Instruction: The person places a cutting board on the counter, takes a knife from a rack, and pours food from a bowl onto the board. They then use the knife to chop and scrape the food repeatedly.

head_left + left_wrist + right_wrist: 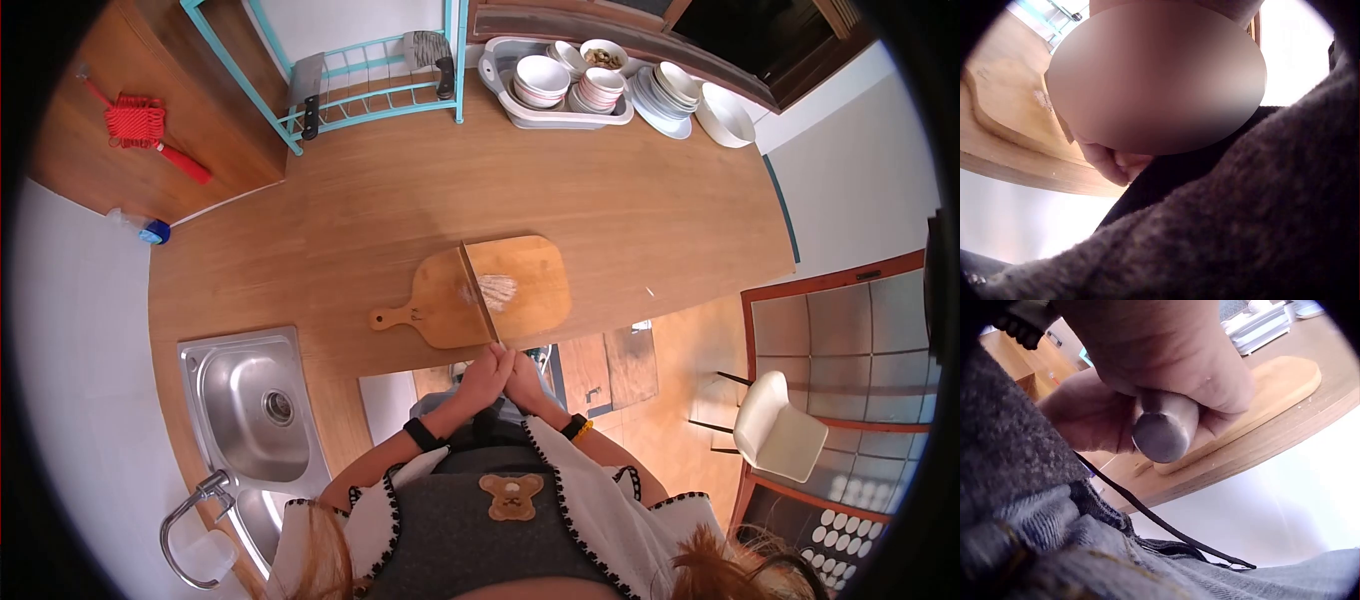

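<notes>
A knife (478, 290) stands edge-down across the wooden cutting board (543, 270), its blade seen almost edge-on. Pale, finely cut strips (499, 291) lie right of the blade, with small bits on its left. At the counter's front edge, my left hand (478, 388) and right hand (528, 384) meet around the knife's handle. In the right wrist view the round metal handle end (1161, 437) sticks out between both hands, my right fingers curled round it. A blurred patch covers most of my left hand (1157, 81) in the left wrist view; some curled fingers show below it.
The sink (250, 410) is at the left. A turquoise rack (375, 90) holding cleavers, a dish basin (575, 120) with bowls, and stacked plates (660, 112) stand along the back. A pale chair (775, 430) is on the floor at right.
</notes>
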Available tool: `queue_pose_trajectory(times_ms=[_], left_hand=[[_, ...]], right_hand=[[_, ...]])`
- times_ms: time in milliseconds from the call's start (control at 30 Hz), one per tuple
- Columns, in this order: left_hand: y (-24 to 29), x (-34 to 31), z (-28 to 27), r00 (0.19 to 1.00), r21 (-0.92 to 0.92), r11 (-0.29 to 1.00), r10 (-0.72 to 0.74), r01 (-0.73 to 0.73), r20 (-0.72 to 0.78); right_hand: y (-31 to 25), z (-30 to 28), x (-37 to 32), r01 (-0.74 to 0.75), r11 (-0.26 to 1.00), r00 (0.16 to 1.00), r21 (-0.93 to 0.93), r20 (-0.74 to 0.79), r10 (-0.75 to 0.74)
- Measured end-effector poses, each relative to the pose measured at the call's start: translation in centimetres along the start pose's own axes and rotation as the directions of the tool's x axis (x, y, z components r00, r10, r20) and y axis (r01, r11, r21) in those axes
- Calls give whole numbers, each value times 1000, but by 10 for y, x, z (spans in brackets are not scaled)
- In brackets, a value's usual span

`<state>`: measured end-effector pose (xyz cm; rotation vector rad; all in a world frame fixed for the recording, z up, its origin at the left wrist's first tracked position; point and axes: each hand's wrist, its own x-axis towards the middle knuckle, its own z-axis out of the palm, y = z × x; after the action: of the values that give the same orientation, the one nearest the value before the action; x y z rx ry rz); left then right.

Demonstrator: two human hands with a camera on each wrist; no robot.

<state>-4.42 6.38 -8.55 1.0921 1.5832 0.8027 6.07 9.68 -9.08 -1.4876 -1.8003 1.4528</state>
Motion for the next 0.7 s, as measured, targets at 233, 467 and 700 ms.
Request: queue_pose_trajectory(times_ms=[233, 467, 700], left_hand=[[9, -2, 2, 1000, -21, 1000, 23, -23, 21], [5, -2, 6, 998, 58, 998, 26, -29, 56], [2, 0, 9, 996, 52, 998, 35, -39, 77]], right_hand=[[4, -5, -5, 0, 1000, 1000, 15, -22, 0], [5, -6, -10, 22, 999, 999, -25, -37, -23], [5, -7, -13, -5, 999, 998, -48, -56, 2]])
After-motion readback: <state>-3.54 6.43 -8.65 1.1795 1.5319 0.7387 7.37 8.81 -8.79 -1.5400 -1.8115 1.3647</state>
